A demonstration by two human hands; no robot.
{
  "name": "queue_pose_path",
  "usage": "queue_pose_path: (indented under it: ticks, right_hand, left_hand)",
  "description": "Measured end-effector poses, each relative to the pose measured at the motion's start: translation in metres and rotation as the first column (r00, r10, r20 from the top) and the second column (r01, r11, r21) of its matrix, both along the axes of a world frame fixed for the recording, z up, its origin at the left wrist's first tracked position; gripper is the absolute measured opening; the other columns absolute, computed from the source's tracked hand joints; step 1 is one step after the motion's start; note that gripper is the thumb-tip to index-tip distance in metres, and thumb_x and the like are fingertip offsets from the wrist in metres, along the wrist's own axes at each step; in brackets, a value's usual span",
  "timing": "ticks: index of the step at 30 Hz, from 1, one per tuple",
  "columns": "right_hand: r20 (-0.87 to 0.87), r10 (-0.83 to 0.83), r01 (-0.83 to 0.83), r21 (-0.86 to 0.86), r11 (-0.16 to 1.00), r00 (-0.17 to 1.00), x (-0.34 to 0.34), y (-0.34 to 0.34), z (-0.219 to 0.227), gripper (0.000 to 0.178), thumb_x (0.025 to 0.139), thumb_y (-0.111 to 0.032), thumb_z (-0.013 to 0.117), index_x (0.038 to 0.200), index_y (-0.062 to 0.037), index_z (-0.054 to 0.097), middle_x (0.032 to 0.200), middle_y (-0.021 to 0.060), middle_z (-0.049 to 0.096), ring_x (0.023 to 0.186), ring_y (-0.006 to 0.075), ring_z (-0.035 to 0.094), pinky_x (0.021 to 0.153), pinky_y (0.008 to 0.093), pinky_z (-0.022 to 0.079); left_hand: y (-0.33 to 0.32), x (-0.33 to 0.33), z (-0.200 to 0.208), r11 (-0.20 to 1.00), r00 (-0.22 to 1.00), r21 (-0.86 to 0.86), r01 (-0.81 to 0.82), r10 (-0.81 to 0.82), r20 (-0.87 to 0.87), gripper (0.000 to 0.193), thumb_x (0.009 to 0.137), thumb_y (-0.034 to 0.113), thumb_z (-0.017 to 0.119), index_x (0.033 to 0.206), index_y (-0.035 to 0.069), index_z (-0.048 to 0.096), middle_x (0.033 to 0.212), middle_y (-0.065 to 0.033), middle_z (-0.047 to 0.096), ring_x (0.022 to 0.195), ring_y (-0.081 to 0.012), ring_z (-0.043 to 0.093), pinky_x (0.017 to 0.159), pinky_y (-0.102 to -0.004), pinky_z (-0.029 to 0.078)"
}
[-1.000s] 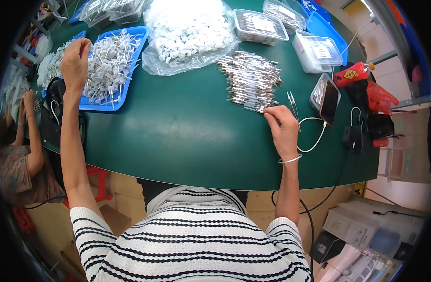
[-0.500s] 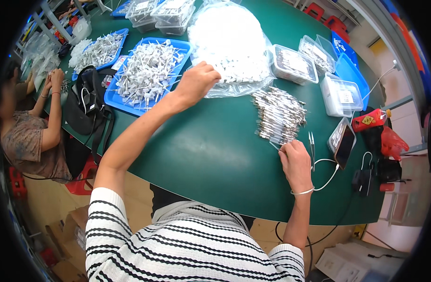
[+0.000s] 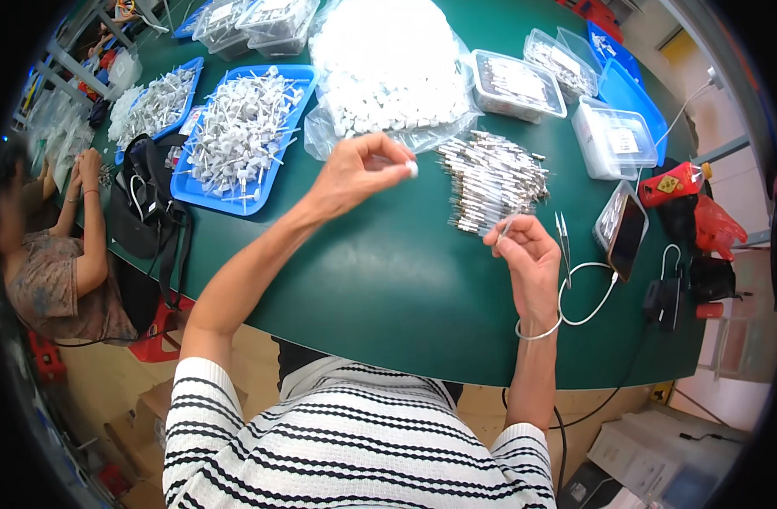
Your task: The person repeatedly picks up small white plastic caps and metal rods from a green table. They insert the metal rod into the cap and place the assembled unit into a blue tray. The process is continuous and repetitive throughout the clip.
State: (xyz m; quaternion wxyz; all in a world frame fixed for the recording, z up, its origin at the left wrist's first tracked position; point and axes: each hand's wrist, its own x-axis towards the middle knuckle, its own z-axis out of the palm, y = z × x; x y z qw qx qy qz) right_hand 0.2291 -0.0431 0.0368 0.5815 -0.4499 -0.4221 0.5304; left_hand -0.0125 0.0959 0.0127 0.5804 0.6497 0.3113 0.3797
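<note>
My left hand (image 3: 360, 176) is closed in a pinch over the green table, with a small white plastic piece (image 3: 412, 169) at its fingertips. Behind it a clear bag (image 3: 319, 136) lies open, heaped with many like white pieces (image 3: 397, 114). At the near edge of a pile of slim metal rods (image 3: 494, 176), my right hand (image 3: 531, 259) pinches a thin metal rod (image 3: 505, 227), mostly covered by the fingers. A pair of tweezers (image 3: 563, 242) lies just right of that hand. Left of the bag, a blue tray (image 3: 181, 182) holds white pieces with metal pins.
Clear plastic boxes (image 3: 517, 85) of parts stand beyond the rods. A phone (image 3: 628, 237) leans on a box at right, its white cable (image 3: 588, 321) looping near my right wrist. A black bag (image 3: 147, 204) sits at left, near another seated person (image 3: 62, 271).
My left hand has come away from the bag toward the right, now showing a white piece. My right hand has lifted from the pile's near edge and turned, a rod in its fingers.
</note>
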Motion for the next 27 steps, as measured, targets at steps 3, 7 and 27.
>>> queue_pose_path:
  ticks: [3,7,27]
  right_hand:
    - [-0.179,0.021,-0.022,-0.004,1.0,0.984,-0.015,0.006,0.001,0.014,0.084,0.0,0.059,0.098,0.0016,0.059,0.098,0.0105,0.063,0.079,0.0109,0.056,0.071,0.0244,0.045]
    - [-0.341,0.037,-0.039,0.001,0.999,0.939,-0.028,0.009,-0.006,0.012,0.086,-0.002,0.06,0.098,0.0001,0.06,0.097,0.0079,0.06,0.076,0.0112,0.053,0.07,0.0252,0.044]
    - [-0.338,-0.1,0.108,0.004,0.994,0.936,-0.046,0.004,-0.026,0.012,0.088,-0.001,0.055,0.1,-0.0003,0.054,0.093,0.0108,0.062,0.083,0.017,0.062,0.078,0.0301,0.05]
  left_hand:
    - [-0.036,0.007,0.006,0.903,0.974,-0.382,0.198,-0.14,0.176,0.015,0.086,0.009,0.064,0.097,-0.001,0.059,0.098,-0.0127,0.067,0.085,-0.0149,0.064,0.074,-0.0262,0.051]
    - [-0.057,0.015,-0.005,0.823,0.947,-0.489,0.287,-0.169,0.273,0.017,0.087,0.008,0.063,0.1,-0.001,0.058,0.098,-0.0136,0.067,0.085,-0.0157,0.065,0.073,-0.0263,0.053]
    - [-0.082,0.029,-0.007,0.744,0.962,-0.64,0.193,-0.015,0.271,0.021,0.087,0.007,0.065,0.106,-0.001,0.06,0.099,-0.011,0.066,0.089,-0.0154,0.065,0.076,-0.0239,0.053]
